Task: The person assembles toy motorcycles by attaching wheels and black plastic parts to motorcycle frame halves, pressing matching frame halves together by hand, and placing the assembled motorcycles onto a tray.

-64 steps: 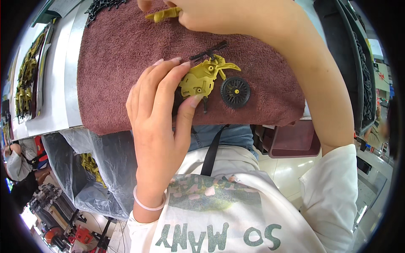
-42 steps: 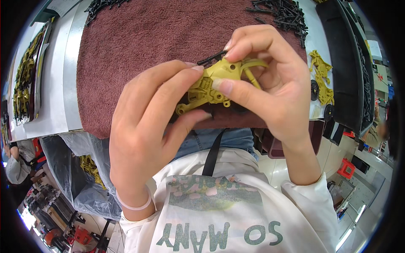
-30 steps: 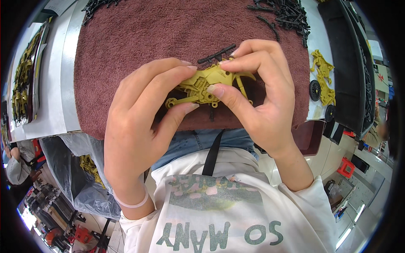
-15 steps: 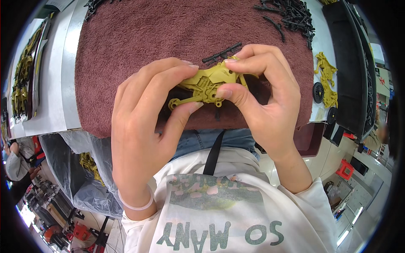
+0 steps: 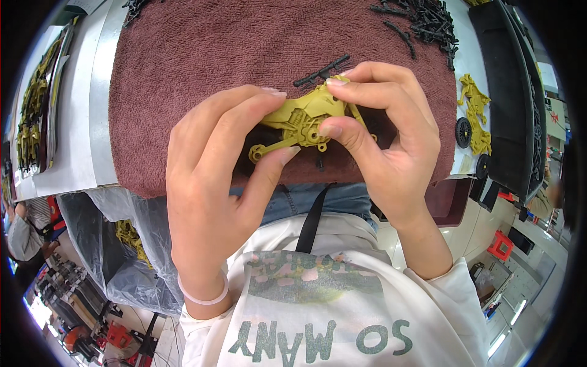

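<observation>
Between my two hands is a yellow plastic toy motorcycle body (image 5: 304, 120), held above the near part of a brown-red towel (image 5: 202, 55). My left hand (image 5: 211, 147) grips its left end, fingers along the top and thumb under the lower arm with the round eyelet. At the right end my right hand (image 5: 394, 131) pinches it, fingertips on top and thumb against the side. Just beyond the body lies a thin black plastic bar (image 5: 321, 70) on the towel. A small black piece (image 5: 320, 161) shows below the body; whether it is attached cannot be made out.
Black plastic parts (image 5: 431, 27) are heaped at the towel's far right. Yellow parts (image 5: 476, 113) and a black wheel (image 5: 463, 133) lie on the table beside a black tray (image 5: 501, 92). On the left, a plastic-lined bin (image 5: 101, 257) holds yellow pieces. Another person stands far left.
Both hands and the yellow body have shifted slightly right, and the body has tilted a little. My grip stays on both ends.
</observation>
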Demonstrator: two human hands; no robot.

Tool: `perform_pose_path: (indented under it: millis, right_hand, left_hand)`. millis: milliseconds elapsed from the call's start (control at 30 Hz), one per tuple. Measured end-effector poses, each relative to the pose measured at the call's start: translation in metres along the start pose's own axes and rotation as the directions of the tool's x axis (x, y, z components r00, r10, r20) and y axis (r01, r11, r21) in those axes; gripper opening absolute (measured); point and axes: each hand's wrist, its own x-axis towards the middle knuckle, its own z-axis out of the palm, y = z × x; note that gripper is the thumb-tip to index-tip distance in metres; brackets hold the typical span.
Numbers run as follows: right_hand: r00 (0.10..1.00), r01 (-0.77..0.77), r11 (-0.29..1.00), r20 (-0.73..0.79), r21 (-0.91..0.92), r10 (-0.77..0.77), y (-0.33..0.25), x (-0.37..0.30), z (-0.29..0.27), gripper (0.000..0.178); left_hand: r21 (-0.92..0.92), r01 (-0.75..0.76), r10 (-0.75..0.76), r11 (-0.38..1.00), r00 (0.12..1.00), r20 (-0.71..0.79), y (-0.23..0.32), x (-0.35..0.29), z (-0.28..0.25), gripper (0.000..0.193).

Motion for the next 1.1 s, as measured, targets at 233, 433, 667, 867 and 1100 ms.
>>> perform_pose_path:
  millis: [233,433,667,867,1100]
  right_hand:
    - [0.997,-0.055,0.998,0.051,-0.008,0.056,-0.002,0.002,-0.002,0.031]
    - [0.999,0.044,0.999,-0.003,-0.029,-0.044,0.003,0.004,-0.001,0.030]
    - [1.000,0.010,0.999,0.012,-0.050,-0.010,0.000,0.004,0.001,0.028]
    - [0.998,-0.037,0.997,0.050,-0.065,0.040,-0.004,0.004,-0.002,0.027]
    - [0.978,-0.178,0.984,0.114,0.026,0.174,-0.014,0.006,-0.005,0.021]
  left_hand:
    - [-0.027,0.072,-0.074,0.997,0.995,-0.064,0.003,-0.007,0.006,0.038]
    - [0.022,0.032,-0.029,0.999,0.993,-0.117,0.004,-0.007,0.008,0.037]
    - [0.029,0.061,-0.057,0.998,0.988,-0.144,0.003,-0.010,0.010,0.037]
    - [-0.047,0.108,-0.114,0.993,0.984,-0.137,0.007,-0.011,0.008,0.036]
    - [-0.049,0.121,-0.126,0.991,0.983,-0.134,0.009,-0.011,0.008,0.036]
